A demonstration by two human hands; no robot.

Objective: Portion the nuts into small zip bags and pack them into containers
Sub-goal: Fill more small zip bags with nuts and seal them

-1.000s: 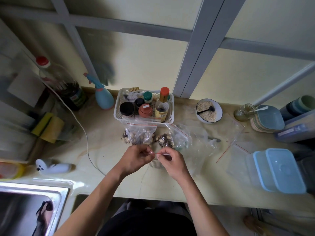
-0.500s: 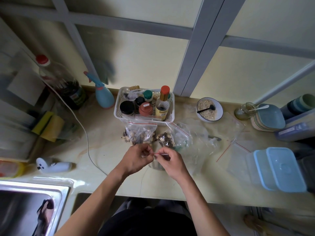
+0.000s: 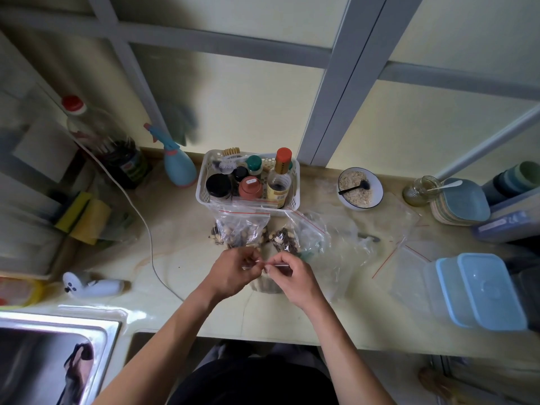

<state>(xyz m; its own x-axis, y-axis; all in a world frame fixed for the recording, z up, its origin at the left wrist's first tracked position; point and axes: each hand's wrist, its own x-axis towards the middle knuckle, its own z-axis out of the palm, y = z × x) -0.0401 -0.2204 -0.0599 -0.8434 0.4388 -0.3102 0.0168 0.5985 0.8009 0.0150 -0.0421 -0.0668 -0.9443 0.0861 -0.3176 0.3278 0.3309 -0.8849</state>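
Note:
My left hand [image 3: 233,273] and my right hand [image 3: 295,277] both pinch the top strip of a small zip bag [image 3: 267,285] that hangs between them above the counter; its contents are mostly hidden by my fingers. Behind my hands stands a zip bag of mixed nuts [image 3: 241,229] with a red seal line. A second nut bag [image 3: 285,241] lies beside it on crumpled clear plastic. Two blue-lidded containers [image 3: 482,290] sit at the right. Empty zip bags [image 3: 406,267] lie flat in front of them.
A white basket [image 3: 293,197] of bottles and jars stands at the back centre. A bowl of oats [image 3: 360,188] with a black spoon is to its right. A blue spray bottle [image 3: 178,168], a white cable [image 3: 146,226] and a sink [image 3: 52,355] lie left.
My hands have stayed together on the small bag's top edge, shifting only slightly along the seal.

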